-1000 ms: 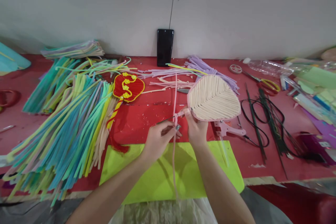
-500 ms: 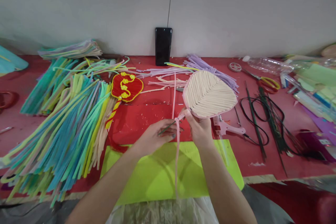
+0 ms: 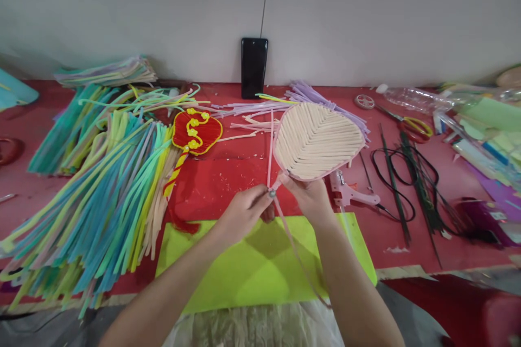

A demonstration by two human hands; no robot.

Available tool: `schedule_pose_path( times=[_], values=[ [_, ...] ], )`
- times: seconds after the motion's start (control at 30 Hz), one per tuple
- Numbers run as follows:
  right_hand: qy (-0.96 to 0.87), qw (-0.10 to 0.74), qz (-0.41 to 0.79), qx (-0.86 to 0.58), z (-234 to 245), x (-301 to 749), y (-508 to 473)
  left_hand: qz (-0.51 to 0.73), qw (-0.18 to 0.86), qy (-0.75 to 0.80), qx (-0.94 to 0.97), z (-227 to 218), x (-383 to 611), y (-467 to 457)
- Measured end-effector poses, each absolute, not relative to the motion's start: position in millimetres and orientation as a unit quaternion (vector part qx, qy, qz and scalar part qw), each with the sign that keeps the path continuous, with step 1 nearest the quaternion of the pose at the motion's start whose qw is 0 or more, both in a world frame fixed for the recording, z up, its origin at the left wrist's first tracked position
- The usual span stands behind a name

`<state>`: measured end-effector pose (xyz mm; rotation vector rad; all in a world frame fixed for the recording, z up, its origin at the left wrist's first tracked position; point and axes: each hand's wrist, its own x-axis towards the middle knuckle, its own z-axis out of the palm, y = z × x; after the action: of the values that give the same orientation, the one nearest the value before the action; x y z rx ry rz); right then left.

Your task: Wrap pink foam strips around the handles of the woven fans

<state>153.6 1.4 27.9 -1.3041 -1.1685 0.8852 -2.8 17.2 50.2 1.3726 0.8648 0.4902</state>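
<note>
A cream leaf-shaped fan [image 3: 319, 141] with a pink edge is held up by my right hand [image 3: 311, 198], whose fingers close round the base of its handle. My left hand [image 3: 246, 211] pinches the pink-wrapped handle, or the strip wound on it, just below. From that pinch a pink pipe cleaner [image 3: 293, 244] trails down across the green mat [image 3: 195, 276] toward my right forearm. The handle's lower end is hidden by my left fingers. Left of the hands lies a finished red and yellow fan [image 3: 197, 133] with a red tassel.
Many coloured pipe cleaners [image 3: 101, 200] cover the left side. Purple ones [image 3: 313, 95] lie behind the fan. A phone [image 3: 254, 68] leans on the wall. To the right are a pink glue gun [image 3: 352, 195], scissors [image 3: 411, 127], green wires [image 3: 417, 184] and a black cord [image 3: 376, 160].
My left fingers have closed onto the handle at the wrap. The pipe cleaner's loose end has swung from hanging straight to slanting right. The fan has shifted slightly left and up.
</note>
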Motion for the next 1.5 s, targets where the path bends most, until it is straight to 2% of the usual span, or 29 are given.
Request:
schedule_pose_path(
  times=[0.27,0.43,0.5,0.63,0.83,0.9,1.07,1.17,1.33,1.5],
  values=[
    [-0.484,0.545,0.387,-0.564,25.4,153.3,-0.1,0.213,0.639,0.382,0.633,46.5,-3.7,12.1],
    [-0.478,0.53,0.391,-0.581,18.8,149.9,3.2,0.196,0.551,0.423,0.692,43.0,-3.2,11.0],
    [-0.488,0.507,0.395,-0.59,18.6,149.6,5.2,0.194,0.546,0.435,0.689,40.3,-3.2,11.1],
    [-0.544,0.434,0.361,-0.621,28.5,171.7,-0.7,0.209,0.604,0.436,0.634,31.8,-3.8,12.6],
    [-0.557,0.312,0.073,-0.766,23.1,284.6,-58.3,0.228,0.603,0.457,0.612,29.6,-6.2,16.1],
    [-0.598,0.253,0.002,-0.76,9.5,317.8,-78.5,0.225,0.597,0.46,0.617,31.3,-6.0,16.2],
    [-0.647,0.1,-0.011,-0.756,-18.1,331.8,-95.6,0.224,0.582,0.455,0.636,29.2,-3.1,13.9],
    [-0.635,0.046,-0.065,-0.768,-20.5,317.7,-88.6,0.225,0.569,0.456,0.646,26.1,-2.0,13.1],
    [-0.663,0.061,-0.071,-0.743,-18.8,314.7,-80.3,0.232,0.537,0.462,0.667,24.5,-2.8,13.5],
    [-0.623,0.211,-0.068,-0.75,-7.6,308.8,-81.9,0.248,0.484,0.471,0.695,24.0,-3.8,13.1]
  ],
)
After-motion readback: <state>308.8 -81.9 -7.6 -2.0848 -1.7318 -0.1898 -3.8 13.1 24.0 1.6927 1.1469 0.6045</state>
